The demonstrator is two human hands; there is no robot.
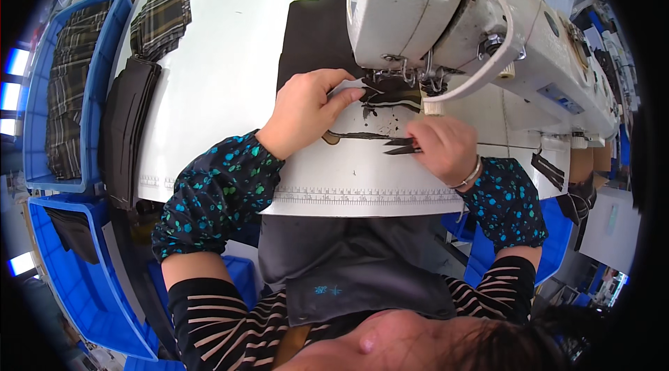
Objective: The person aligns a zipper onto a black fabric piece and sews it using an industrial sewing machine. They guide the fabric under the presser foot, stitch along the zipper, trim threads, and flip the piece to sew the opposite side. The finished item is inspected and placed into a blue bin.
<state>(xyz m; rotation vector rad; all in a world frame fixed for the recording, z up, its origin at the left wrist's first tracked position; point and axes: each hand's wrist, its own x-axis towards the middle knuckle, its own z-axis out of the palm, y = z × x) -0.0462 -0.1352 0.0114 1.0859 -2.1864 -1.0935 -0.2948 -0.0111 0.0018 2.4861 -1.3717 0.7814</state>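
The dark striped fabric piece (394, 97) lies on the table (209, 99) beneath the needle area of the sewing machine (397, 15). It sits immediately right of the fingertips of the left hand (300, 111), whose thumb and index finger are drawn together; whether they grip its edge cannot be told. The right hand (446, 149), nearer the wearer than the piece, is closed around black snips (401, 150), blades parted and directed left
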